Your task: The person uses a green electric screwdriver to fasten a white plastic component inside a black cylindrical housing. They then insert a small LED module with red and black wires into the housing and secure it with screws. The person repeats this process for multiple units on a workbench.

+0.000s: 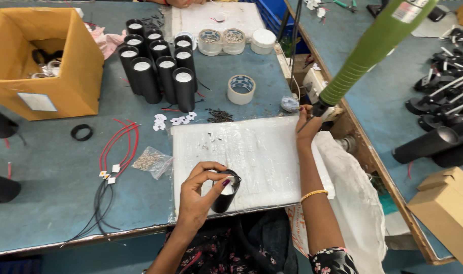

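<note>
My left hand [201, 190] grips the top of a black cylinder housing [225, 195] that stands on a white plastic-wrapped board [257, 152] near the table's front edge. The fingertips pinch its rim, where a small white part shows. My right hand [306, 121] reaches to the board's far right corner and holds the tip of a hanging green electric screwdriver [366, 50], whose body slants up to the right.
Several black cylinder housings [157, 68] stand in a cluster behind the board. An open cardboard box [43, 61] sits far left. A tape roll [241, 89], clear tubs [221, 41], a bag of screws [150, 161] and red and black wires [114, 152] lie about.
</note>
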`<move>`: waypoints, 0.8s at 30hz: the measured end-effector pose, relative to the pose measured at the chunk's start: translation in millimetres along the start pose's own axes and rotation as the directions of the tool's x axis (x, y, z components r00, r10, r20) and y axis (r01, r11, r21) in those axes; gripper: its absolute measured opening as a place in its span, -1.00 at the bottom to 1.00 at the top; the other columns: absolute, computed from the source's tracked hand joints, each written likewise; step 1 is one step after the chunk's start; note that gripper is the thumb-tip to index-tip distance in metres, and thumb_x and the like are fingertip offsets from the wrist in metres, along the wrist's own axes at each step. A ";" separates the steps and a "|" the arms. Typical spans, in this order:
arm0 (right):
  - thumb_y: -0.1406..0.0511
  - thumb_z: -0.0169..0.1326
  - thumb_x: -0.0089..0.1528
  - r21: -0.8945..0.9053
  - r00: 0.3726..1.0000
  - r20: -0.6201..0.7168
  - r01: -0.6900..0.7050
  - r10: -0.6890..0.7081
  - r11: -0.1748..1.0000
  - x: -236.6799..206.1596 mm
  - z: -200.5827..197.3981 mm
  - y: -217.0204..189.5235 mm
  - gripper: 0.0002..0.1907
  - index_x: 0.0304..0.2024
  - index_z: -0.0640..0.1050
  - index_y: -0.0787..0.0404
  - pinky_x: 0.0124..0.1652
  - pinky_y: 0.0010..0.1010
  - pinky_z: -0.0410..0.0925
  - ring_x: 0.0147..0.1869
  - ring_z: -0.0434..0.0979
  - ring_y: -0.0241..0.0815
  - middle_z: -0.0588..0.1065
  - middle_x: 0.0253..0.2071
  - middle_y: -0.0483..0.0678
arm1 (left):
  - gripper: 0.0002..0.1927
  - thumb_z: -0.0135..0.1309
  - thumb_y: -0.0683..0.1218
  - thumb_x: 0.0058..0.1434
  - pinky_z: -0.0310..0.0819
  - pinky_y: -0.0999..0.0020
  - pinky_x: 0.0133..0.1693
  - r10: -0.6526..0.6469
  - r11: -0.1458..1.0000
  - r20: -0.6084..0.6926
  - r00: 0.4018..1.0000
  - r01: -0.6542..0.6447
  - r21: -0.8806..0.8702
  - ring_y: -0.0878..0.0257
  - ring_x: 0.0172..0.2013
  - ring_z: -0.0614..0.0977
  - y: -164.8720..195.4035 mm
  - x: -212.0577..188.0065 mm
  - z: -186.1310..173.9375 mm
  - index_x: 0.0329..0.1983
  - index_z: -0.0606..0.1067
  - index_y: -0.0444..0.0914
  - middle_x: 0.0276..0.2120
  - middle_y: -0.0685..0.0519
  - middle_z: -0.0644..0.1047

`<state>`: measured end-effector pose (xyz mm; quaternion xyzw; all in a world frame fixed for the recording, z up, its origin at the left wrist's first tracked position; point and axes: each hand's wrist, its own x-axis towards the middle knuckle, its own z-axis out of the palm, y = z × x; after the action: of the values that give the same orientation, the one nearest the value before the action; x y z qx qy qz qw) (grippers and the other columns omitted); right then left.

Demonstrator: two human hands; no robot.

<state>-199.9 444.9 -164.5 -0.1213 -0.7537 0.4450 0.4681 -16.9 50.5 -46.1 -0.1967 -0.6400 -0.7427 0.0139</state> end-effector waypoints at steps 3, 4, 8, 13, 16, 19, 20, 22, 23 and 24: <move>0.38 0.13 0.34 0.016 0.995 -0.027 -0.096 0.096 0.995 -1.9 -4.4 -17.8 -0.90 -0.20 0.62 0.32 -0.38 -0.48 0.29 -0.42 0.42 -0.39 0.50 -0.45 -0.16 | -0.88 0.21 -0.20 0.22 0.35 0.30 0.15 -0.032 0.999 0.004 0.999 0.032 -0.007 0.22 0.03 0.55 2.8 -1.1 -0.6 -0.23 0.68 -0.33 -0.05 0.00 0.54; 0.37 0.14 0.33 0.027 0.988 -0.034 -0.153 0.154 0.988 -2.8 -5.2 -23.9 -0.89 -0.20 0.63 0.32 -0.42 -0.48 0.26 -0.46 0.39 -0.39 0.48 -0.48 -0.16 | -0.88 0.21 -0.19 0.23 0.34 0.30 0.15 -0.046 0.999 0.007 0.999 0.046 -0.009 0.22 0.02 0.55 3.7 -1.3 -0.9 -0.22 0.68 -0.32 -0.05 0.00 0.53; 0.33 0.18 0.34 0.025 0.983 -0.054 -0.175 0.176 0.984 -4.5 -7.5 -41.6 -0.86 -0.18 0.62 0.31 -0.47 -0.49 0.19 -0.50 0.35 -0.41 0.44 -0.52 -0.16 | -0.88 0.20 -0.19 0.23 0.34 0.31 0.15 -0.027 1.000 0.014 1.000 0.027 0.000 0.22 0.03 0.55 5.9 -1.3 -0.4 -0.23 0.68 -0.32 -0.04 0.00 0.53; 0.29 0.21 0.35 0.064 0.974 -0.078 -0.208 0.213 0.976 -3.2 -9.8 -43.1 -0.82 -0.19 0.60 0.33 -0.51 -0.49 0.16 -0.54 0.33 -0.42 0.42 -0.57 -0.15 | -0.88 0.21 -0.19 0.22 0.35 0.32 0.13 -0.030 1.000 0.013 0.999 0.030 -0.002 0.23 0.02 0.55 5.2 -0.8 -0.5 -0.22 0.68 -0.32 -0.05 0.00 0.54; 0.32 0.19 0.33 0.088 0.977 -0.086 -0.186 0.193 0.979 -2.7 -9.2 -39.5 -0.85 -0.17 0.62 0.32 -0.49 -0.51 0.23 -0.51 0.38 -0.41 0.48 -0.51 -0.15 | -0.87 0.22 -0.19 0.21 0.35 0.33 0.13 -0.033 0.999 0.008 0.999 0.032 0.008 0.23 0.02 0.55 4.6 -1.2 -0.7 -0.22 0.68 -0.32 -0.05 0.00 0.54; 0.36 0.16 0.33 0.095 0.988 -0.020 -0.153 0.156 0.984 -4.2 -8.1 -37.6 -0.89 -0.20 0.65 0.30 -0.41 -0.54 0.39 -0.41 0.50 -0.41 0.56 -0.41 -0.13 | -0.88 0.22 -0.19 0.22 0.34 0.33 0.14 -0.018 1.000 0.011 1.000 0.018 0.007 0.23 0.02 0.55 4.8 -2.1 -1.2 -0.22 0.68 -0.33 -0.05 -0.01 0.54; 0.39 0.17 0.31 0.053 0.997 -0.018 -0.077 0.078 0.996 -5.4 -8.0 -37.6 -0.91 -0.19 0.65 0.31 -0.36 -0.51 0.40 -0.37 0.52 -0.37 0.57 -0.37 -0.09 | -0.87 0.22 -0.19 0.22 0.33 0.34 0.14 -0.021 1.000 0.009 1.000 0.021 -0.002 0.23 0.02 0.55 5.0 -2.6 -1.4 -0.22 0.68 -0.33 -0.05 -0.01 0.54; 0.46 0.18 0.27 -0.029 0.997 -0.003 0.080 -0.080 0.996 -8.4 -9.1 -38.5 -0.91 -0.18 0.66 0.33 -0.25 -0.47 0.42 -0.30 0.58 -0.28 0.60 -0.29 -0.02 | -0.87 0.22 -0.19 0.23 0.33 0.34 0.14 -0.026 1.000 0.006 1.000 0.026 -0.018 0.23 0.02 0.55 5.3 -3.3 -1.7 -0.21 0.68 -0.34 -0.05 -0.02 0.54; 0.47 0.19 0.25 -0.059 0.993 -0.003 0.114 -0.114 0.992 -9.8 -9.9 -39.6 -0.92 -0.19 0.65 0.33 -0.23 -0.44 0.42 -0.28 0.58 -0.25 0.59 -0.27 0.00 | -0.87 0.22 -0.19 0.23 0.33 0.34 0.15 -0.020 1.000 0.005 1.000 0.020 -0.015 0.23 0.02 0.55 5.5 -3.1 -1.8 -0.21 0.68 -0.34 -0.05 -0.02 0.54; 0.48 0.20 0.24 -0.088 0.989 -0.002 0.148 -0.149 0.985 -11.7 -11.0 -41.0 -0.92 -0.20 0.65 0.33 -0.22 -0.41 0.42 -0.26 0.58 -0.21 0.58 -0.25 0.02 | -0.87 0.22 -0.19 0.23 0.33 0.34 0.15 -0.015 1.000 0.005 1.000 0.015 -0.013 0.23 0.02 0.55 5.5 -3.2 -2.0 -0.21 0.68 -0.34 -0.05 -0.02 0.54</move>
<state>-175.2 420.4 -137.5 -0.0871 -0.7775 0.3751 0.4972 -12.9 46.8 -42.1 -0.1937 -0.6367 -0.7463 0.0057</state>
